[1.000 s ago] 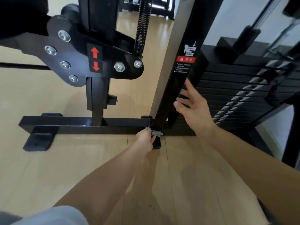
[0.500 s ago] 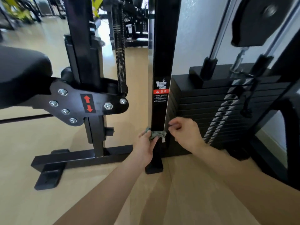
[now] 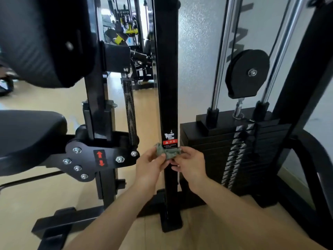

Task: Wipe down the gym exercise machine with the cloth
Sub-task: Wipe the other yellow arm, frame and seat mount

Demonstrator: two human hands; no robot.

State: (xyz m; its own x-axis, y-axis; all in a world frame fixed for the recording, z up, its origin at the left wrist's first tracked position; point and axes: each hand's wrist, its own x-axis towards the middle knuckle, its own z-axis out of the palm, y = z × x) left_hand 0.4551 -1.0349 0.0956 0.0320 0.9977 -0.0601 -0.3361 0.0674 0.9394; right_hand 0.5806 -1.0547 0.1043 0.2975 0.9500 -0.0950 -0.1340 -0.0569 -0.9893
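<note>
This is a gym. Close by stands a black exercise machine (image 3: 98, 114) with a stack of weight plates (image 3: 207, 141), chrome guide rods (image 3: 220, 60) and a cable pulley (image 3: 247, 73). It has a padded seat (image 3: 30, 134), a back pad (image 3: 45, 38) and a warning label (image 3: 170, 139) on its upright (image 3: 166, 69). A sticker (image 3: 100, 157) with red up and down arrows sits on the seat bracket (image 3: 81, 159). More machines (image 3: 126, 29), some yellow, stand farther off on the pale wooden floor (image 3: 45, 195).
</note>
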